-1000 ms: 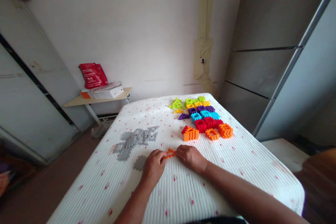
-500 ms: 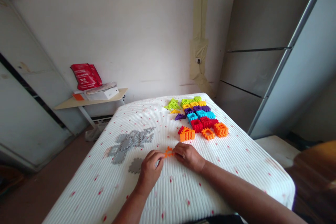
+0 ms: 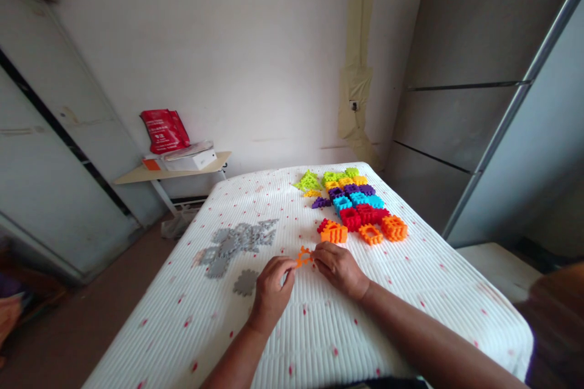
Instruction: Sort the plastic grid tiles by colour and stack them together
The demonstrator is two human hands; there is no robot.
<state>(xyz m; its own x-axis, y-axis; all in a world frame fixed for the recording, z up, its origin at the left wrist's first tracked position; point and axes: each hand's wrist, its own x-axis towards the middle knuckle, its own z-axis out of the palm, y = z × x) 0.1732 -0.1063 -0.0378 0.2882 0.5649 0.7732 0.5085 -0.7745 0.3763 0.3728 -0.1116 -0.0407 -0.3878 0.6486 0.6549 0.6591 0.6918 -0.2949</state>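
Observation:
Between my hands is a small orange toothed building piece, open in the middle. My left hand pinches its left edge, and my right hand grips its right side; my fingers cover parts of it. Just left of my left hand lies a round grey toothed piece. Beyond my right hand stand an orange block group, an orange square frame and an orange stack.
Red blocks, blue blocks, purple, yellow and green pieces sit in rows towards the far end. A heap of grey pieces lies left on the quilted cover. A side table and a grey cabinet stand beyond.
The whole view has shifted, so things appear further right. Both hands still hold the orange piece, which looks slightly turned.

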